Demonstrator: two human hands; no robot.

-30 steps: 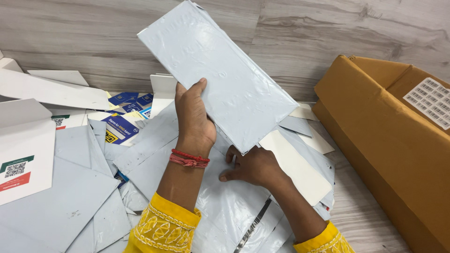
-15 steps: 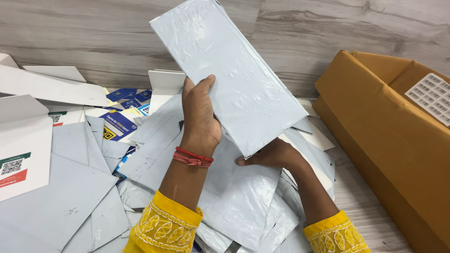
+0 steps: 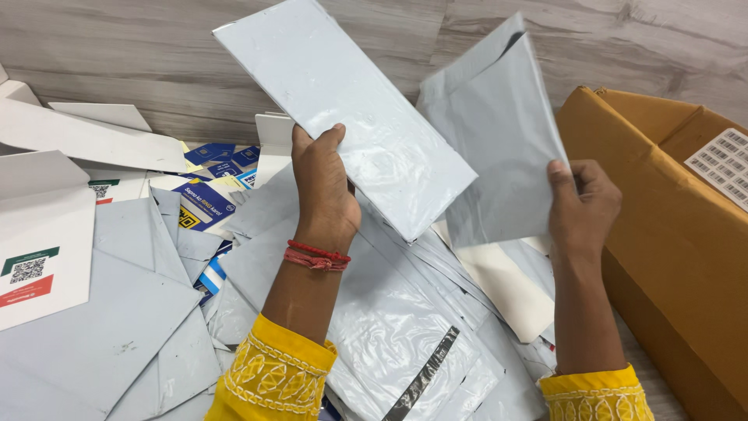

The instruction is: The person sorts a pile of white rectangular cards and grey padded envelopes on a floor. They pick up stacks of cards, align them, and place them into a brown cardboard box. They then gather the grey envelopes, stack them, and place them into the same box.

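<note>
Hands (image 3: 323,187) (image 3: 583,204) gripping packet (image 3: 343,109), grey mailer (image 3: 499,140)

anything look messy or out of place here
Yes: the grey plastic mailer bags lie in a loose overlapping heap at all angles, with blue printed cartons half buried among them. The brown cardboard box beside the heap looks intact.

Cardboard box (image 3: 662,257) cut off at right edge (label (image 3: 721,168) print too small), floor mostly under mailers (image 3: 117,327).

Left hand (image 3: 323,187) grips a flat grey packet (image 3: 343,109); right hand (image 3: 583,206) lifts a grey mailer bag (image 3: 499,132) beside a cardboard box (image 3: 662,257).
</note>
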